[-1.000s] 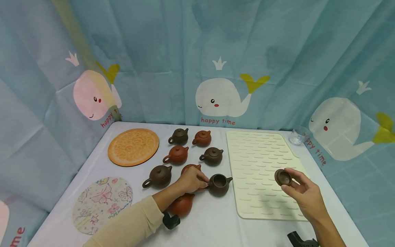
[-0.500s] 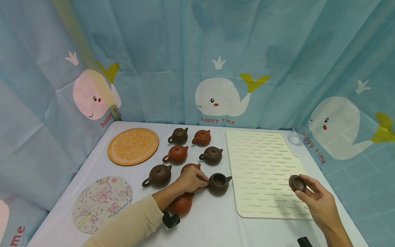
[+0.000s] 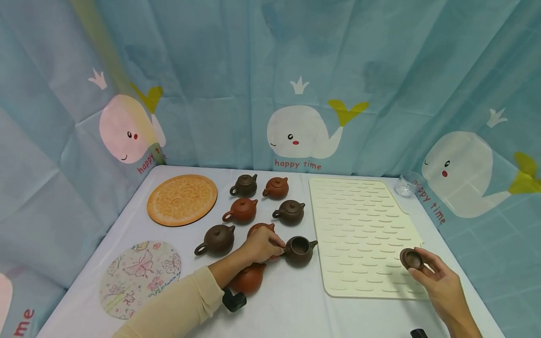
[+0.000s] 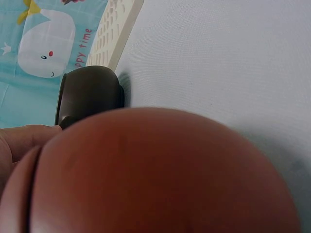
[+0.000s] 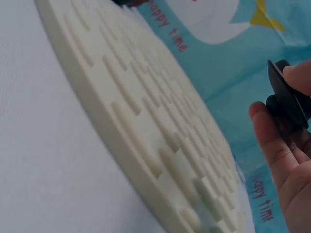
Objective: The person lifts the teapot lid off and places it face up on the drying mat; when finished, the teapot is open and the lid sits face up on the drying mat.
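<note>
Open dark-brown clay teapot [image 3: 299, 253] is sitting just left of cream ridged rectangular mat [image 3: 359, 234]; seven brown/reddish clay teapots [image 3: 242, 211] are standing behind and left. Orange round mat [image 3: 182, 200] is lying far left, behind pale patterned round mat [image 3: 141, 279]. Brown round clay lid [image 3: 411, 259] is hovering over cream mat's right edge; clear cup [image 3: 405, 187] is standing behind.

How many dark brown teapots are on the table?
4: the leftmost teapot, the back-row teapot, the lidless teapot the left hand holds, and the teapot just behind that one. The sleeve could hide another.
</note>
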### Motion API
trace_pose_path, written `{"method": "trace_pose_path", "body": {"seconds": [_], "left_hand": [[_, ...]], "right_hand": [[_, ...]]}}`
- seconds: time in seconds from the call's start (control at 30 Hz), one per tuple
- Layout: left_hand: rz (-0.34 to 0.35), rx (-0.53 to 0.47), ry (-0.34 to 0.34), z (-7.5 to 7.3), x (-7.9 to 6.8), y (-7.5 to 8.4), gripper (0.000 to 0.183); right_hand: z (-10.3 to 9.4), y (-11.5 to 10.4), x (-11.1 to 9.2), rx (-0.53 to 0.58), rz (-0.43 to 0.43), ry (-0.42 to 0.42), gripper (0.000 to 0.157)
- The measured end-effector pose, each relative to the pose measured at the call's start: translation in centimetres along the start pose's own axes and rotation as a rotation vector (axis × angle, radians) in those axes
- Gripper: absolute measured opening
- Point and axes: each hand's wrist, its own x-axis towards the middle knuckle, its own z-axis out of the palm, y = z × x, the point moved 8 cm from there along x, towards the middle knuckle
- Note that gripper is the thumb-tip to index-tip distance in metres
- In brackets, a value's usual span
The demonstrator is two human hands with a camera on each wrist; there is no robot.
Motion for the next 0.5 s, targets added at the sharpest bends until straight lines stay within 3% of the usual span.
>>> {"method": "trace_pose_path", "body": {"seconds": [0.4, 0.5], "left_hand": [[-0.009, 0.001, 0.006, -0.1, -0.1, 0.0, 0.008], [-0.012, 0.004, 0.007, -0.1, 0.0, 0.0, 0.008]], "right_hand": [[-1.3, 2.6, -0.5, -0.192, 0.093, -0.02, 0.054], [-1.6, 3.1, -0.3, -0.366, 0.085, 0.002, 0.055]]}}
